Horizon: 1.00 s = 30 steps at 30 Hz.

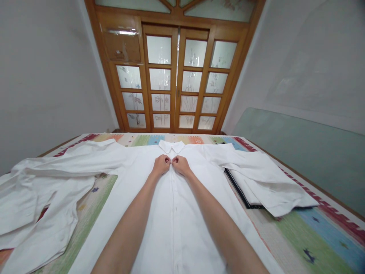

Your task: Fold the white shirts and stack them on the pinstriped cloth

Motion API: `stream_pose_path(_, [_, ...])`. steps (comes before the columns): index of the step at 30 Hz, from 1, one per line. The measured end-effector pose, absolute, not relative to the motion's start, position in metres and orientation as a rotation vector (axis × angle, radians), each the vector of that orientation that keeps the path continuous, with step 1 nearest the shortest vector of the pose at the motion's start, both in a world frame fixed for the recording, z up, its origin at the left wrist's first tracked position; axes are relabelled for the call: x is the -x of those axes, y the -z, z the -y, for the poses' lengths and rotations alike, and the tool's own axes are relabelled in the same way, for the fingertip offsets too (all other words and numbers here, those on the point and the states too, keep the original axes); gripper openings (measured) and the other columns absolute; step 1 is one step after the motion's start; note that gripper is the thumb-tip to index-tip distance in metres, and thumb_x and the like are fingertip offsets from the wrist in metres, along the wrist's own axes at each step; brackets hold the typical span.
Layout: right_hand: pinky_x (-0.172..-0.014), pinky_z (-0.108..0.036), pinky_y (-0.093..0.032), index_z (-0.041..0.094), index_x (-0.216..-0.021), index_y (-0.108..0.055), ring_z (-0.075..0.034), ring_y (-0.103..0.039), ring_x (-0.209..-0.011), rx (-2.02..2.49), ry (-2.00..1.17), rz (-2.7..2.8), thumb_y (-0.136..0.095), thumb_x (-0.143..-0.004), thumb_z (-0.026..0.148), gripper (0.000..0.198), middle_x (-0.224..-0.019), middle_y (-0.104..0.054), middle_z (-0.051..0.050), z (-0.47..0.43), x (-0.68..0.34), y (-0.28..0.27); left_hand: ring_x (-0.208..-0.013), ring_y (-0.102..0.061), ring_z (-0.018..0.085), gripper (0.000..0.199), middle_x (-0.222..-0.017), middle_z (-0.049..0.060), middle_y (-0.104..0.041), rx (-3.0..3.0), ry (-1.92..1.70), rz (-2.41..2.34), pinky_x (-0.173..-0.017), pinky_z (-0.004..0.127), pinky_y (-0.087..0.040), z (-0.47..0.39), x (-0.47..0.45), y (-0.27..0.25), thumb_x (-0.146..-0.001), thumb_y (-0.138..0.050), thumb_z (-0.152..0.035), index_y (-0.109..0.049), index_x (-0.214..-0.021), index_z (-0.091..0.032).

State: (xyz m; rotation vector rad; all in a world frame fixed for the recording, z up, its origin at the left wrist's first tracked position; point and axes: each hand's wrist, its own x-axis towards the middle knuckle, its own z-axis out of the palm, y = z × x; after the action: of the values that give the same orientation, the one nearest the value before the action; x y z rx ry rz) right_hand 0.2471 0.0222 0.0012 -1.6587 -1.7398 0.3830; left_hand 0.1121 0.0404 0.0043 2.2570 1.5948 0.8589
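A white collared shirt point(154, 213) lies spread out front side up, its collar point(171, 146) pointing away from me and its button placket running down the middle. Just below the collar, my left hand point(162, 164) is closed in a pinch on the left edge of the placket. My right hand point(180, 165) pinches the placket's other edge, close beside it. The fingertips of both hands nearly meet, and the small button between them is too hidden to make out. Both sleeves stretch out sideways.
Another crumpled white garment point(54, 224) lies at the left, partly under a sleeve. Under the right sleeve is a folded white cloth point(242, 186) with a black edge. A colourful patterned sheet point(299, 243) covers the bed. A pale green headboard point(299, 148) stands right; wooden glazed doors point(176, 76) stand behind.
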Motion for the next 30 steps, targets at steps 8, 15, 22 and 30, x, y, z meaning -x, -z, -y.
stream_pose_path(8, [-0.075, -0.023, -0.041, 0.016, -0.086, -0.07, -0.016, -0.062, -0.083, 1.676, -0.343, 1.753, -0.055, -0.082, 0.012, 0.016, -0.088, -0.072, -0.006, -0.0264, -0.2465, 0.0057, -0.085, -0.065, 0.019, 0.013, -0.086, 0.005, -0.073, -2.257, -0.794, -1.643, -0.081, 0.03, -0.046, -0.0395, -0.1144, -0.0064, -0.081, -0.058, -0.025, -0.071, -0.081, -0.02])
stream_pose_path(15, [-0.078, -0.024, -0.04, 0.014, -0.083, -0.068, -0.016, -0.059, -0.085, 1.694, -0.236, 1.77, -0.056, -0.082, 0.013, 0.012, -0.088, -0.069, -0.007, -0.0245, -0.2436, 0.0053, -0.09, -0.066, 0.022, 0.017, -0.09, 0.007, -0.074, -2.272, -0.757, -1.674, -0.083, 0.032, -0.044, -0.0383, -0.1157, -0.0069, -0.082, -0.055, -0.025, -0.071, -0.08, -0.019])
stream_pose_path(22, [-0.077, -0.023, -0.039, 0.015, -0.083, -0.071, -0.016, -0.06, -0.087, 1.702, -0.298, 1.774, -0.049, -0.087, 0.013, 0.023, -0.092, -0.072, -0.008, -0.0265, -0.2488, 0.004, -0.082, -0.066, 0.019, 0.017, -0.084, 0.004, -0.075, -2.233, -0.779, -1.657, -0.078, 0.029, -0.045, -0.0365, -0.1134, -0.0093, -0.081, -0.056, -0.025, -0.072, -0.079, -0.02])
stream_pose_path(30, [-0.083, -0.022, -0.039, 0.015, -0.087, -0.072, -0.015, -0.062, -0.093, 1.674, -0.35, 1.784, -0.045, -0.09, 0.011, 0.027, -0.097, -0.072, -0.007, -0.0257, -0.25, 0.0015, -0.08, -0.066, 0.018, 0.017, -0.082, 0.005, -0.075, -2.211, -0.829, -1.664, -0.077, 0.028, -0.044, -0.0343, -0.1141, -0.0108, -0.08, -0.056, -0.025, -0.071, -0.074, -0.019])
